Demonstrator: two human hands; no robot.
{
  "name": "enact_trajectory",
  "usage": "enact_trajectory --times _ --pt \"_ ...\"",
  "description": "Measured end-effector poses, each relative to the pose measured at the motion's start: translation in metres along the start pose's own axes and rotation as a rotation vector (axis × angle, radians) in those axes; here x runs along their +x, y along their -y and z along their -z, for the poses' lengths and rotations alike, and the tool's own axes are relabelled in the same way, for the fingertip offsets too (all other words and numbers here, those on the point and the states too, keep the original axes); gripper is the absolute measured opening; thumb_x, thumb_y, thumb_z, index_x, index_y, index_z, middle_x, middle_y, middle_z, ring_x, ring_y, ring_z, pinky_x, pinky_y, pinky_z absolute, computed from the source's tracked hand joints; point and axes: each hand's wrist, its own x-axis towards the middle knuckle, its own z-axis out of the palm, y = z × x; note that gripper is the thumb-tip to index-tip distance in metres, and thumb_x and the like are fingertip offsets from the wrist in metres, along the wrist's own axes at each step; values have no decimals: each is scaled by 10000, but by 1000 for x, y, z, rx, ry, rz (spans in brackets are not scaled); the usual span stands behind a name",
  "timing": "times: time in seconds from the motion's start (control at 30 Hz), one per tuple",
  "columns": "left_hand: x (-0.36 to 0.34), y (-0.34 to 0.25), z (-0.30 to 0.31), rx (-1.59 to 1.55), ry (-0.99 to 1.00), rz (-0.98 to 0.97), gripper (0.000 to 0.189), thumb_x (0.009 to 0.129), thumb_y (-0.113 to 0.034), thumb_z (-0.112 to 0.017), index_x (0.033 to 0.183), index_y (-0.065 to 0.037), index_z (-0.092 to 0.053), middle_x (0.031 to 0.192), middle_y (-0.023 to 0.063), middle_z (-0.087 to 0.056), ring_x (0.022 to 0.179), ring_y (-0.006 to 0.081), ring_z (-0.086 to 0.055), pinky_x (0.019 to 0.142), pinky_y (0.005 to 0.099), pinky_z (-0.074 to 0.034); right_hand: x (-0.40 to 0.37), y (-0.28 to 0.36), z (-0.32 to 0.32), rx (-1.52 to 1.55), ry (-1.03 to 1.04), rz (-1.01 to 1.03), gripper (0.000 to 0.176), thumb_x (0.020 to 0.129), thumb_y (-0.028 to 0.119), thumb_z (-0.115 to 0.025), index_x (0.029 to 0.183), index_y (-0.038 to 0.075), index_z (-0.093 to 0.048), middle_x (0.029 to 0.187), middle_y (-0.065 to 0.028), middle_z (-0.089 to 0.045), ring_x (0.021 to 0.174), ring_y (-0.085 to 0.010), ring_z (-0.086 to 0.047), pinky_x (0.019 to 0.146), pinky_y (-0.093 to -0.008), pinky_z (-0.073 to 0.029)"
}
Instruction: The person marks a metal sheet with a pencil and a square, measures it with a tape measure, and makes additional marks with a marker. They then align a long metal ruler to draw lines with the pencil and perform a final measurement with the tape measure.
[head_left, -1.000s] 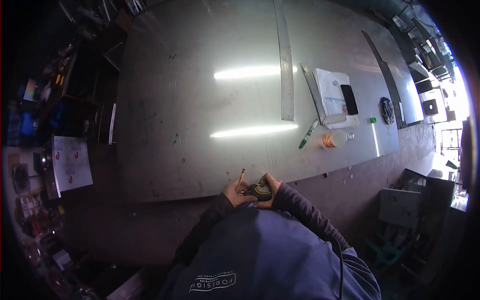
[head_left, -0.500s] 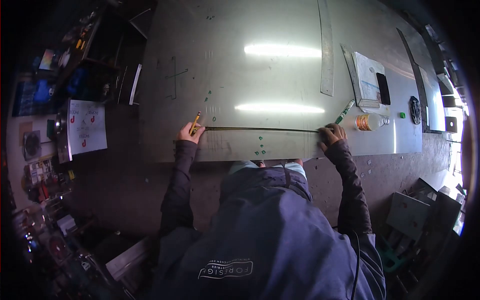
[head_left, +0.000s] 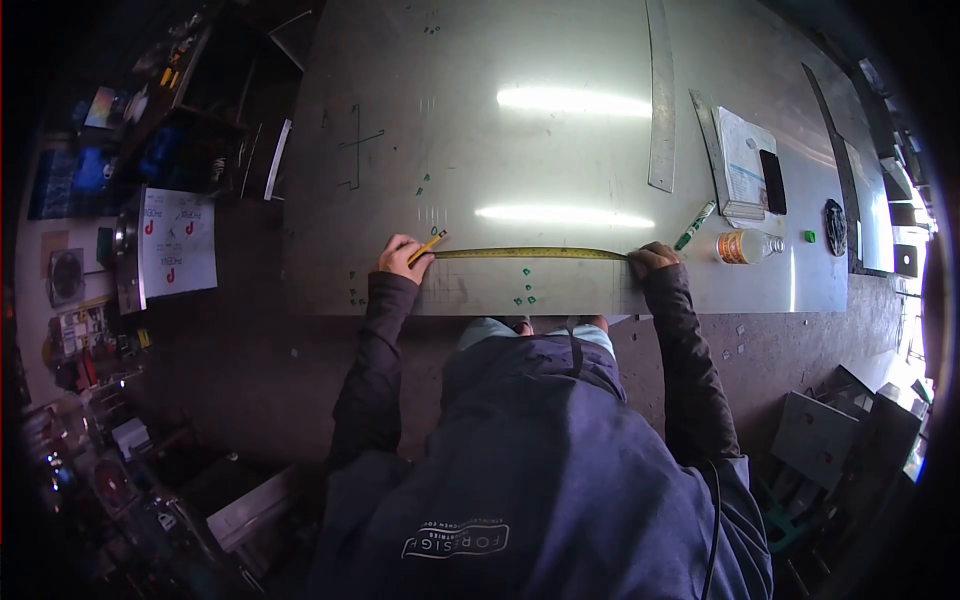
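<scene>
A yellow tape measure blade (head_left: 530, 253) spans between my two hands just above the metal sheet (head_left: 560, 170), its marked face in view and slightly bowed. My left hand (head_left: 403, 260) is closed around a yellow pencil (head_left: 430, 246) that tilts up to the right, and it also pinches the blade's left end. At the other end, my right hand (head_left: 655, 260) is closed on the tape; its fingers hide whatever case is there. Green marker marks (head_left: 526, 286) and faint scribed lines show on the sheet near the blade.
Right of my hand are a green-and-white marker (head_left: 695, 226), a labelled bottle (head_left: 745, 247), papers (head_left: 742, 160) and a black phone (head_left: 772, 182). A long steel ruler (head_left: 661, 110) lies farther back. Shelving with boxes (head_left: 180, 245) stands left of the table.
My left hand has moved right, and my right hand slightly left, bringing them closer together. The blade has turned from edge-on to show its yellow face. The pencil leans more to the right.
</scene>
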Motion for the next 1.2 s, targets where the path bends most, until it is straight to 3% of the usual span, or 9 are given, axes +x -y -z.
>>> enact_trajectory --times 0.5,1.17,1.2 --pt "3 -4 -2 3 33 13 154 700 -136 -736 781 -45 -641 885 80 -569 784 283 -591 701 359 -472 -6 0 -9 -52 -97 -24 58 737 212 -677 789 193 -695 820 25 -634 850 -196 -591 864 -378 -392" --pt "5 4 -5 -3 35 -5 155 693 -147 -737 760 -46 -640 854 84 -558 779 281 -582 703 365 -466 -7 4 -6 -65 -83 -56 98 725 203 -691 819 176 -706 871 0 -637 884 -225 -579 916 -379 -371" --pt "4 6 -5 1 57 -2 180 704 -162 -733 808 -46 -643 872 97 -555 794 294 -579 709 372 -466 -7 5 -5 -60 -94 -37 87 736 201 -680 814 164 -691 862 -6 -632 879 -225 -578 900 -382 -376"
